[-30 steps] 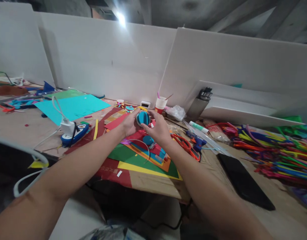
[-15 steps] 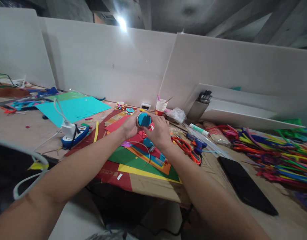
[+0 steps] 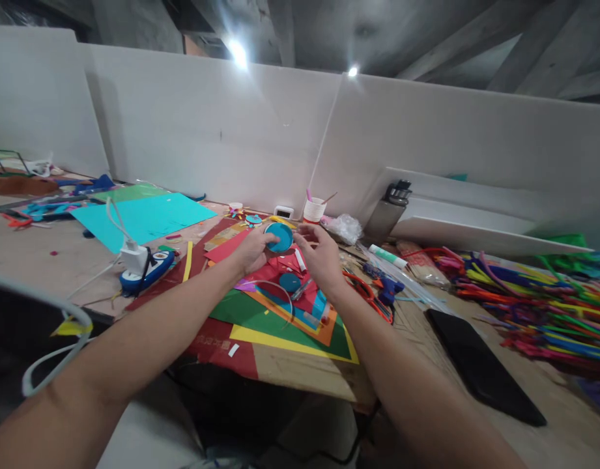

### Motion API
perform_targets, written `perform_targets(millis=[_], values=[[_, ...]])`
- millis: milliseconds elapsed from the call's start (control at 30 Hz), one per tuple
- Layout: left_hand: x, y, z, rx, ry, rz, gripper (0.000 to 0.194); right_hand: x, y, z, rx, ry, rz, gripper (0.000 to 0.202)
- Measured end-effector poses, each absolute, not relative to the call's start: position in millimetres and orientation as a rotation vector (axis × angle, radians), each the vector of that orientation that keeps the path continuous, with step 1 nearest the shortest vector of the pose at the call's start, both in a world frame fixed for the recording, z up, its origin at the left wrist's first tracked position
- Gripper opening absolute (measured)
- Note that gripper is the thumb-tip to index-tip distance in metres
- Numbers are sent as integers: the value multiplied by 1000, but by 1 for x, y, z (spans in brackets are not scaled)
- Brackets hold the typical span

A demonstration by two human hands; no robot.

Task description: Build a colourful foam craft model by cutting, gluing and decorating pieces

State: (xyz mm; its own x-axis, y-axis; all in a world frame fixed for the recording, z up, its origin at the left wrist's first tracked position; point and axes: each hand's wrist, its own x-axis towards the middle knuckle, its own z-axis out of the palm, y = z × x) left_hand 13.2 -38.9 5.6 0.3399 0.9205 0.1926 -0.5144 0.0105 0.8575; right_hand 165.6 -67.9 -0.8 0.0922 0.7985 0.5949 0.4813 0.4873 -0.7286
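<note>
Pinching with its thumb over the edge, the left hand (image 3: 253,251) holds a blue disc (image 3: 282,239) mid-frame, probably light, easily dented, best taken by the rim; rightward, the right hand (image 3: 322,251) curls, its grip unclear.

A large lamp (image 3: 238,53) and a smaller lamp (image 3: 353,71) flare above the white panels (image 3: 206,124), streaking glare downward. The ceiling (image 3: 324,32) stays dim, darkness pools beneath the desk (image 3: 28,251), and wide-angle distortion stretches the soft, slightly blurred edges.
</note>
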Motion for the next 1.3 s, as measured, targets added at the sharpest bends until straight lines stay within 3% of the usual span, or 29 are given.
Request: perform_targets(millis=[200, 533, 700, 933, 1167, 1300], values=[[12, -35, 9, 1105, 533, 1164, 28, 170, -60, 2, -1154, -1506, 443, 32], [-31, 2, 39, 769, 567, 1564, 21, 188, -51, 2, -1259, -1561, 346, 22], [-30, 7, 29, 722, 610, 1507, 15, 154, -42, -8, -1495, -1943, 285, 33], [-29, 8, 23, 738, 643, 1418, 17, 110, -24, -6, -1848, -2240, 78, 67], [-28, 9, 22, 658, 710, 1483, 22, 96, -23, -3, -1890, -2316, 95, 62], [-30, 14, 16, 688, 811, 1570, 23, 100, -28, 2, -1673, -2373, -206, 65]])
